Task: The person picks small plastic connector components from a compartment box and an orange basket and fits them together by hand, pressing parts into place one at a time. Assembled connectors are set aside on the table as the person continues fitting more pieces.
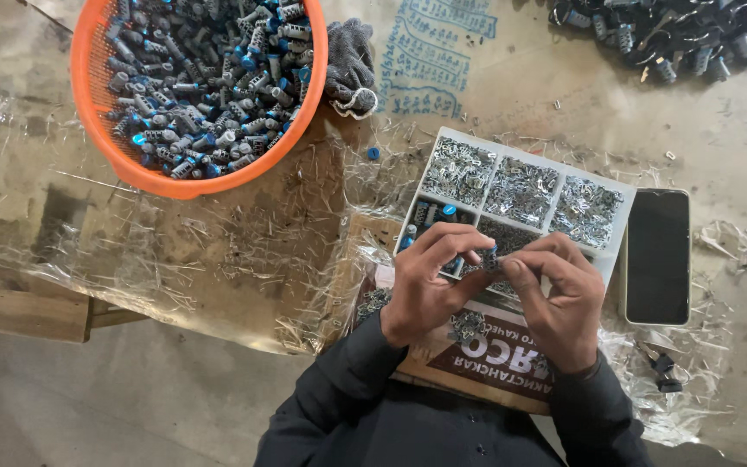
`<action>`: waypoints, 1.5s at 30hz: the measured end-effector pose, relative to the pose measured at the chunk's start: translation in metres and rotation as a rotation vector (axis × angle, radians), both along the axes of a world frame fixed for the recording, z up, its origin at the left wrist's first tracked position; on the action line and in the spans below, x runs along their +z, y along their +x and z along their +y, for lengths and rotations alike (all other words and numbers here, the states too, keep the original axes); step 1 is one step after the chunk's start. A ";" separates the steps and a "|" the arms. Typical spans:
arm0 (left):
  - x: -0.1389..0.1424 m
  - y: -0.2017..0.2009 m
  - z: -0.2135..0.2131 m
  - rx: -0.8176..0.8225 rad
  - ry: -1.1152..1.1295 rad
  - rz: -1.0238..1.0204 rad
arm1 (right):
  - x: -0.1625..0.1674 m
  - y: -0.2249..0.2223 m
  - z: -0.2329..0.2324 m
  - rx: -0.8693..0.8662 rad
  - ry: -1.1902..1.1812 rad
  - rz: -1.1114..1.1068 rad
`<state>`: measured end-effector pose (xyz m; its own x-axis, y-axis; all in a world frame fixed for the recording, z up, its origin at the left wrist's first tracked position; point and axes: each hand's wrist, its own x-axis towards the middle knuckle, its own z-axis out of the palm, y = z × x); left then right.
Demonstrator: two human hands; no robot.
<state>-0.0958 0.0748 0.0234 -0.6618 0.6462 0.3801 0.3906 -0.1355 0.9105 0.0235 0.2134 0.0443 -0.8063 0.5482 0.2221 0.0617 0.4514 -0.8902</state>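
— So, going left to right, what's sitting on the worktop (218, 251)?

— At about ten o'clock from the hands, an orange basket (97, 130) is holding a heap of small grey cylinders with blue ends. Just beside its right rim, a grey knitted glove (349, 65) is lying. A clear plastic sheet (62, 233) strewn with thin metal slivers is covering the near part of the worktop.

— And the hands?

— The left hand (421, 290) and right hand (564, 303) are meeting over a white compartment tray (620, 195) at twelve o'clock from the person's body. Its fingers (456, 242) are closing on a small grey cylinder (488, 258), and the right fingertips are pinching at the same piece from the other side.

— Which step does that look like?

— I'd judge they're fitting a small metal part into the cylinder; the tray's compartments are holding silvery bits. Whether a part is already seated I cannot tell, it's too small.

— What does the next move call for?

— Probably a steady pinch and fine alignment, since the piece is tiny and could slip.

— Anything further right?

— A dark phone (657, 257) is lying at three o'clock, touching the tray, and a pile of dark parts (667, 39) is sitting at one o'clock.
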 end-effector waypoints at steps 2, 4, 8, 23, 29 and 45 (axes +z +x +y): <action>0.001 0.000 0.000 0.006 -0.008 0.003 | 0.001 -0.001 0.000 -0.010 -0.005 -0.019; 0.001 0.001 0.000 0.002 -0.015 0.003 | 0.002 -0.001 0.000 -0.016 0.006 -0.024; 0.003 0.001 0.000 0.011 0.002 0.030 | 0.003 -0.001 -0.003 -0.050 0.039 -0.049; 0.003 0.000 -0.002 0.025 0.002 0.131 | -0.016 0.009 0.010 0.033 -0.341 0.029; 0.006 0.001 -0.004 0.066 -0.044 0.168 | -0.011 0.004 -0.002 0.008 -0.150 0.065; 0.001 -0.001 -0.006 0.094 -0.071 0.322 | -0.017 0.001 -0.006 -0.024 0.080 0.068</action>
<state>-0.0969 0.0688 0.0241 -0.5727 0.6206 0.5356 0.6676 -0.0261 0.7441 0.0244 0.2076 0.0274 -0.7746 0.5459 0.3195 0.0143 0.5202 -0.8539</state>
